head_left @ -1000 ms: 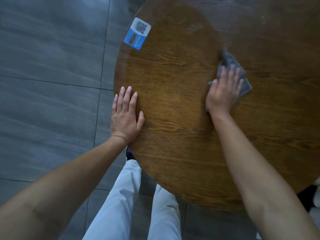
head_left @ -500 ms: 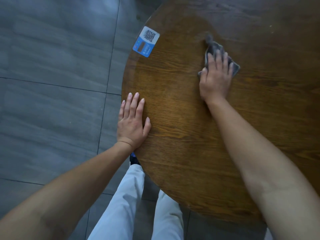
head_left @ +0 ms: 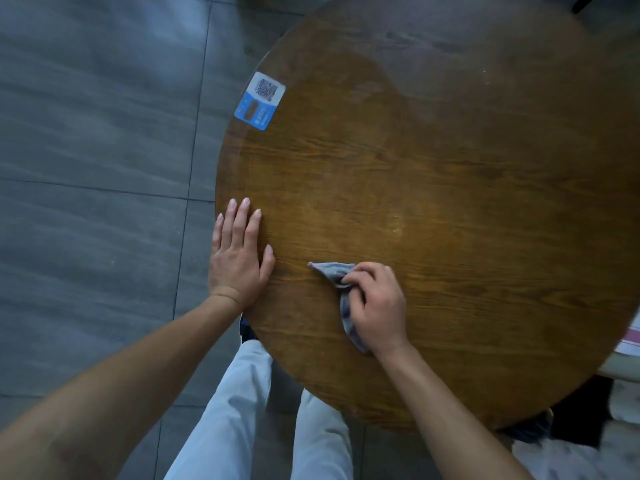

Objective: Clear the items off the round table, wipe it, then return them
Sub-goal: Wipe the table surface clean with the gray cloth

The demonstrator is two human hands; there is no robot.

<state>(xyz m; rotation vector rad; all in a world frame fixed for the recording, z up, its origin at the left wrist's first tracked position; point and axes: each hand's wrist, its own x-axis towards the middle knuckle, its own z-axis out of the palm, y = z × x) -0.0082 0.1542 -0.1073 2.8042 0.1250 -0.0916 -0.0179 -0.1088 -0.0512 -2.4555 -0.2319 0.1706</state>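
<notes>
Round wooden worktop (head_left: 450, 188): QR-code sticker (head_left: 260, 100) at far-left rim. Left hand (head_left: 239, 254): grip open, palm flat on the worktop's left edge. Right hand (head_left: 377, 306): grip closed on grey cloth (head_left: 341, 289), pressed to near-left surface.

Large grey stone floor tiles (head_left: 93, 140) with thin grout lines surround a blue-and-white QR-code sticker (head_left: 260, 100) at left.

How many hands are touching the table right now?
2. The left hand lies flat at the table's near-left edge; the right hand presses a grey cloth onto the wood beside it.
</notes>
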